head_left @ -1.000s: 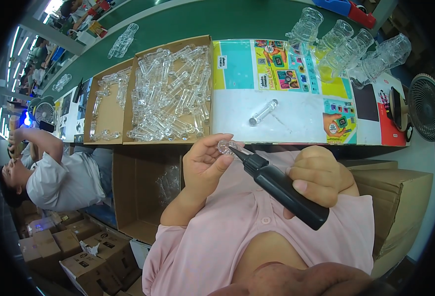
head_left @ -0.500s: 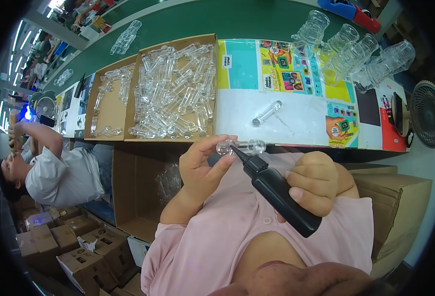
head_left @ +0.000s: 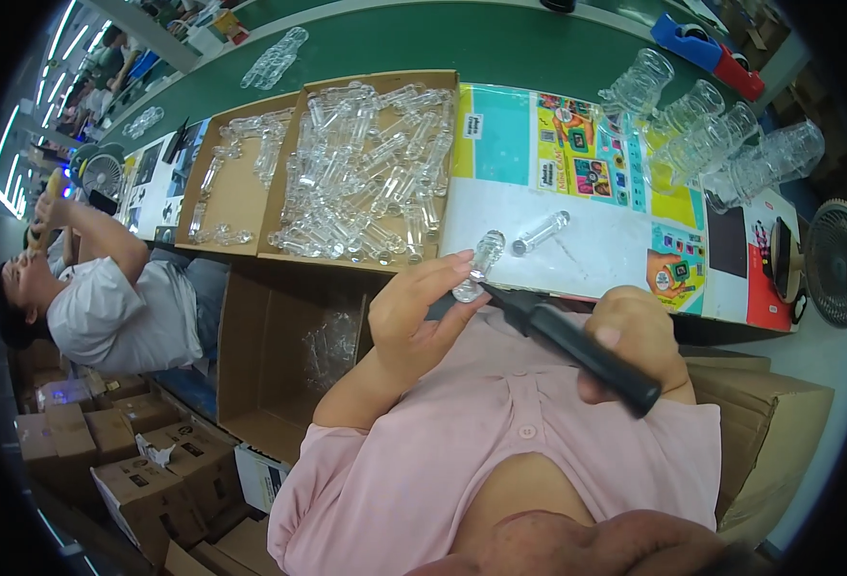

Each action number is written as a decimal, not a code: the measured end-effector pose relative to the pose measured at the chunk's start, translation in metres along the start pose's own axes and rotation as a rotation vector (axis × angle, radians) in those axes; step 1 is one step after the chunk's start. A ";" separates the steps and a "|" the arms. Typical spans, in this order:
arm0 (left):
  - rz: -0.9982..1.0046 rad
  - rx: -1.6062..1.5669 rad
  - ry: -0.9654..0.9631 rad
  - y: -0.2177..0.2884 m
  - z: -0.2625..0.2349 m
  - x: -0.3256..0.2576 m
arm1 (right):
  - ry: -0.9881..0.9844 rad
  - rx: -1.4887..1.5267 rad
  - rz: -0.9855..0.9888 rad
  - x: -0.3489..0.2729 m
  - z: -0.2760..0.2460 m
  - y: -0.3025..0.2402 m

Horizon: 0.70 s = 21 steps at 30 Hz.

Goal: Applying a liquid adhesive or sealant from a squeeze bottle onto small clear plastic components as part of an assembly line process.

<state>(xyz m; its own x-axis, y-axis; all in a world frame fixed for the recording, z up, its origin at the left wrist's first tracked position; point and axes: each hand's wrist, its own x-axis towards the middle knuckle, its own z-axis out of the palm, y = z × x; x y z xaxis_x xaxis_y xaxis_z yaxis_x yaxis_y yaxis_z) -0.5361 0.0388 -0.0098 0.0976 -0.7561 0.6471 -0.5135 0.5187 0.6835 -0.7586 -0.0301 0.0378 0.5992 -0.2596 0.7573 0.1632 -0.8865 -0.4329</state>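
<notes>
clear bottle (head_left: 478, 266) sits pinched in the left hand (head_left: 422, 312) fingertips, held just above the table (head_left: 577, 254) edge. the right hand (head_left: 635, 341) grips a black tool (head_left: 577, 346), its tip touching the bottle. a second bottle (head_left: 542, 231) lies on the table nearby, beside a cardboard tray (head_left: 371, 163) full of bottles.

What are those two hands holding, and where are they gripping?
Left hand pinches a clear tube at its lower end; right hand wraps a black tool mid-handle.
</notes>
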 end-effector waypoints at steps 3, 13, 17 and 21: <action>0.023 0.075 0.004 -0.001 0.002 -0.002 | 0.265 0.090 0.199 -0.011 0.009 0.011; 0.054 -0.032 0.026 -0.004 0.017 0.003 | 0.713 1.834 0.769 -0.057 0.009 0.094; 0.028 -0.057 -0.080 -0.006 0.021 -0.002 | 0.895 1.850 0.817 -0.096 0.013 0.096; 0.010 -0.083 -0.124 -0.006 0.027 -0.001 | 1.108 1.713 0.880 -0.123 0.005 0.091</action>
<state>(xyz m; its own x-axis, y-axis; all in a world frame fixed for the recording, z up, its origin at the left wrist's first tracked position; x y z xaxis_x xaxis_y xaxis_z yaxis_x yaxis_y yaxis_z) -0.5563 0.0259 -0.0233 -0.0154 -0.7917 0.6108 -0.4415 0.5534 0.7062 -0.8135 -0.0770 -0.0971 0.4348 -0.8812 -0.1855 0.8767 0.4613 -0.1366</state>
